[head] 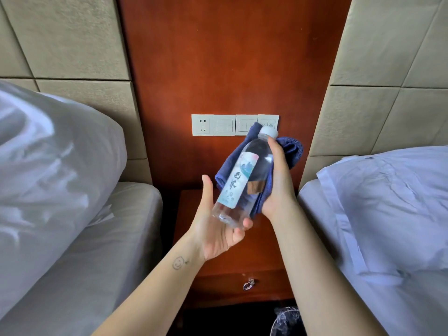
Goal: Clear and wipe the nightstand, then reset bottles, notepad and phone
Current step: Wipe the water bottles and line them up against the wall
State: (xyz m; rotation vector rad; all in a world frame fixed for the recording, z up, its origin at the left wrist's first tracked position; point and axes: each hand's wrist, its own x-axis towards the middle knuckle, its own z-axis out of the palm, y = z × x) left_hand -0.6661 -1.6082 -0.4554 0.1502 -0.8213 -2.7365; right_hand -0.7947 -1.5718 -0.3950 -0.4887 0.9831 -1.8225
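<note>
Water bottle point(242, 180) held tilted above the table point(261, 251), between two beds.

Bottle: clear smooth plastic, cylindrical, white ribbed cap up and to the right, pale paper label with dark characters. Cloth point(291, 151): dark blue, nubbly terry, bunched behind the bottle. Right hand point(278, 180): wrist upright, fingers wrapped round cloth and bottle together, thumb pressed near the bottle's shoulder. Left hand point(218, 229): palm up, spread loosely, fingertips point(247, 223) under the bottle's base, thumb raised and apart from it. Table: glossy red-brown wood, square front edge, drawer with metal ring pull point(248, 284), its visible top bare. White bedding point(48, 154) crowds the left edge and a second bed point(375, 214) the right. White switch plates point(224, 124) sit on the wood wall panel behind.
</note>
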